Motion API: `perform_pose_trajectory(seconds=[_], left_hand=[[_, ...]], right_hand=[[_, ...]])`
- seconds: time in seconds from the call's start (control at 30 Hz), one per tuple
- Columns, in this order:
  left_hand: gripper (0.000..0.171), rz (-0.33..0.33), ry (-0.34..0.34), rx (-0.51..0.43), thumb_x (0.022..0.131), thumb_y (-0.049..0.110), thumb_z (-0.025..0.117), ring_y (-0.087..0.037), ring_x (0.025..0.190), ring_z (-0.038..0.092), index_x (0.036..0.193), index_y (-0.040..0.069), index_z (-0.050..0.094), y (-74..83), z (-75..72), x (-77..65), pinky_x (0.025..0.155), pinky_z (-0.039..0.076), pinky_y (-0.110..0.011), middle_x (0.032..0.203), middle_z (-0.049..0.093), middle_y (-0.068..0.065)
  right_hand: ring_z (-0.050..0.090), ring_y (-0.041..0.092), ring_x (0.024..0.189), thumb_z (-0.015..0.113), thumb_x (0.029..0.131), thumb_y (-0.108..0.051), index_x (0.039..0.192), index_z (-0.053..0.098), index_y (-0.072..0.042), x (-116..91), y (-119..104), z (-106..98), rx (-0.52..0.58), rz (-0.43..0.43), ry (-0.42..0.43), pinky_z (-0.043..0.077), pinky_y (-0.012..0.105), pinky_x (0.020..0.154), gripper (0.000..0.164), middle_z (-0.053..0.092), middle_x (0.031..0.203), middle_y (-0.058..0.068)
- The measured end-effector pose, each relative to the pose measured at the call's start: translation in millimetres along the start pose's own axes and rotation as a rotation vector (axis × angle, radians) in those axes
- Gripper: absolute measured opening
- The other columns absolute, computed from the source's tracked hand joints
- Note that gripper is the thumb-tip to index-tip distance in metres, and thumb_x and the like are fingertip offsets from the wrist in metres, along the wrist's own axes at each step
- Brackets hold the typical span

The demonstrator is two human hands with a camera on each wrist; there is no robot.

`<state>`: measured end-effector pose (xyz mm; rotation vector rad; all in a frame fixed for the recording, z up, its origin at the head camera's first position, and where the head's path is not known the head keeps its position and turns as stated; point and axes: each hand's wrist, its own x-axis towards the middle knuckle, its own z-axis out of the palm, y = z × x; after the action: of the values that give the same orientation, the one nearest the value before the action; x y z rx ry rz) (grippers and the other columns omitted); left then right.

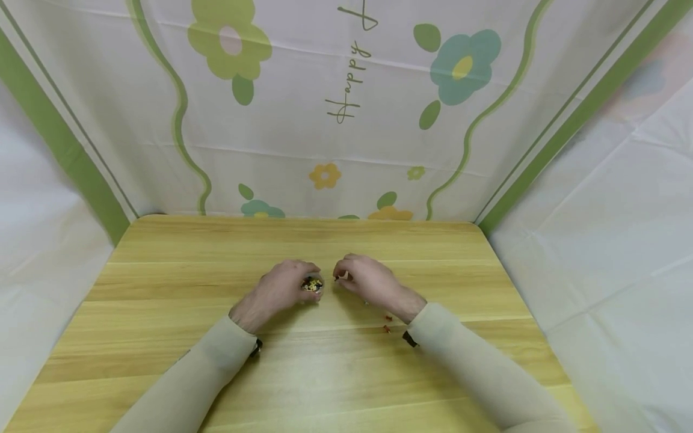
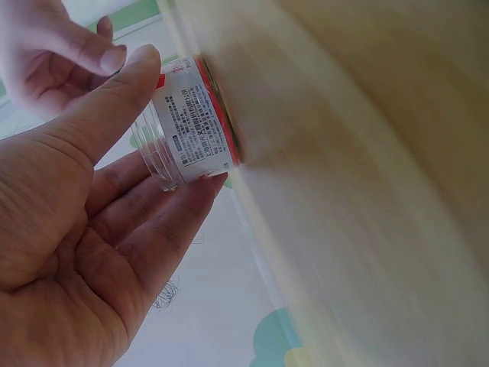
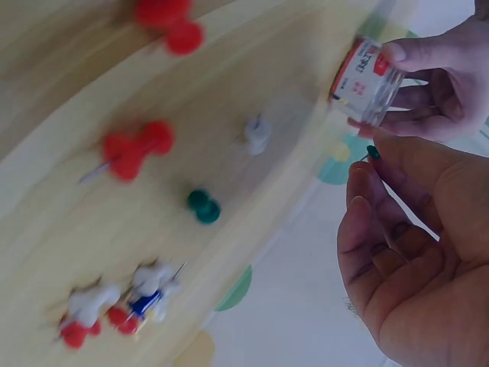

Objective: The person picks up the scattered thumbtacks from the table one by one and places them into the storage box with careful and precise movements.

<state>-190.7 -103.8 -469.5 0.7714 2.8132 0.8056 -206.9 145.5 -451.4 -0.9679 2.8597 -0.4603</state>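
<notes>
1. Two arms reach over the wooden table [image 1: 325, 379]. Farthest left is a pale sleeve [image 1: 186, 373], with a dark strap [image 1: 257, 347] poking out at its cuff.
2. Next is the left hand [image 1: 278, 285]. It is clamped on a little clear jar, thumb on one side and fingers on the other.
3. The jar [image 2: 197, 122] is near the middle of the table, just left of the right hand. The head view looks down into it and shows a pile of push pins [image 1: 312, 285], with yellow, white and black bits. Only the left wrist view shows the rows of tiny dark print on its white label.
4. Then comes the right hand [image 1: 376, 282]. Its thumb and finger are together, pinching a pin beside the jar. From the head it is just a dark speck, but the right wrist view shows a green push pin [image 3: 373, 152].
5. More pins lie on the table under the right arm. The head view shows two red ones and a pale dot. The right wrist view shows more: a bunch of white, red and blue pins [image 3: 145, 303], a red pin [image 3: 137, 151], a blurry red pin [image 3: 164, 19], another green pin [image 3: 204, 206] and a white pin [image 3: 257, 136].
6. Last is the right sleeve [image 1: 482, 367], then a white cloth [image 1: 612, 282].
</notes>
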Motion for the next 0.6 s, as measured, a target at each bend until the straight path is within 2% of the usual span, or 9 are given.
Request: perform_pose_trajectory(seconds=[0.27,0.43,0.6], left_hand=[[0.043,-0.003,0.001,-0.006,0.099,0.025,0.099,-0.029,0.120,0.082,0.136,0.011,0.083,-1.1,0.1,-0.3,0.107,0.069,-0.053,0.130,0.088,-0.008],[0.046,-0.003,-0.001,0.002,0.099,0.025,0.098,-0.032,0.123,0.083,0.141,0.010,0.082,-1.1,0.1,-0.4,0.106,0.070,-0.053,0.135,0.087,-0.011],[0.045,-0.005,-0.007,0.004,0.099,0.024,0.098,-0.033,0.122,0.083,0.138,0.010,0.082,-0.8,0.1,0.1,0.105,0.070,-0.052,0.134,0.087,-0.012]], right_hand=[[0.082,0.019,0.105,0.085,0.110,-0.012,0.125,0.086,-0.012,11,-13,5,0.044,-0.030,0.032,0.071,0.035,0.094,0.016,0.086,0.123,0.004],[0.082,0.022,0.108,0.084,0.111,-0.011,0.128,0.086,-0.010,14,-21,8,0.081,-0.040,0.014,0.070,0.035,0.095,0.017,0.085,0.126,0.005],[0.082,0.022,0.109,0.083,0.111,-0.013,0.131,0.084,-0.009,15,-24,11,0.099,-0.034,0.000,0.070,0.032,0.095,0.020,0.084,0.129,0.006]])
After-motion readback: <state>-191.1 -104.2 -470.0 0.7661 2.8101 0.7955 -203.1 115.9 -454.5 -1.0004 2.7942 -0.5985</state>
